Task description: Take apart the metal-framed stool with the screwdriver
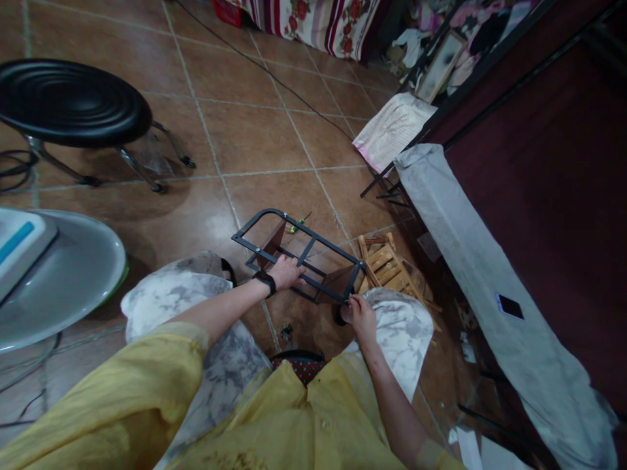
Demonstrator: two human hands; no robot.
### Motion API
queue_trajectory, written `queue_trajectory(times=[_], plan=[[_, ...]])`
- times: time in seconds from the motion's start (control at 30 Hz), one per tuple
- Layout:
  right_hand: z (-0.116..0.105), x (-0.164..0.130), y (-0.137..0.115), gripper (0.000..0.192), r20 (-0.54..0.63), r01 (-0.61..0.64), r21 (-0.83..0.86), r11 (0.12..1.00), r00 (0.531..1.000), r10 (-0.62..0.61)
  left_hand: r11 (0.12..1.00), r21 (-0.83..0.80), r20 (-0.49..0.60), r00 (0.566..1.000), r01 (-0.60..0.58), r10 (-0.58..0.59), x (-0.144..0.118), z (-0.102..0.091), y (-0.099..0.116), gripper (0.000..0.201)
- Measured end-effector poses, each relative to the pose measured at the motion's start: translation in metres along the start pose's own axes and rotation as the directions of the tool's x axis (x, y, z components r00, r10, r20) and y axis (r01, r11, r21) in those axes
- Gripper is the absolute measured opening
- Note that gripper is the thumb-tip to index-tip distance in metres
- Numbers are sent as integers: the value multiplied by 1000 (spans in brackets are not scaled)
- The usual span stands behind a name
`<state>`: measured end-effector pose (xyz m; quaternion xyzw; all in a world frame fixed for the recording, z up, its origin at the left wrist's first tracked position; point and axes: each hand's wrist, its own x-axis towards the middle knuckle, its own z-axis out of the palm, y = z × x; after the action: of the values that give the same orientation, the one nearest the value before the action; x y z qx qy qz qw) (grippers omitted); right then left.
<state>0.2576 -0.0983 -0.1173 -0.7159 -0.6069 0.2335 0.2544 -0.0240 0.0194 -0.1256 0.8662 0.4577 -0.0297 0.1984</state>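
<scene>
From where I stood, the tiled floor (255,140) spread under a dark metal frame (307,249), held low before the person (323,418). The black stool (73,101) was well apart, beyond the frame's left end; a slatted wooden piece (386,266) was beside its right end. The left hand (287,273) gripped its near middle part; the right hand (362,318) seemed clamped on a thin thing (348,301) at its near right corner. Good work there, I judged, needed steady holding by the left. A green-yellow tool (296,226) lay just beyond the frame.
</scene>
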Motion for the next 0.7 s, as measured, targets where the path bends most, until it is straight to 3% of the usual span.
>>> queue_trajectory(times=[0.13,0.33,0.7], plan=[[-7,11,-3,35,-25,-108,52,993,994,109,1000,-1,8,1000,-7,7,-1,-2,0,39],[-15,7,-8,31,61,31,-62,998,998,-27,1000,24,11,1000,-1,1,1,0,0,41],[-12,-1,-9,29,82,35,-56,998,996,-30,1000,2,-1,1000,-11,11,1,1,-3,38]])
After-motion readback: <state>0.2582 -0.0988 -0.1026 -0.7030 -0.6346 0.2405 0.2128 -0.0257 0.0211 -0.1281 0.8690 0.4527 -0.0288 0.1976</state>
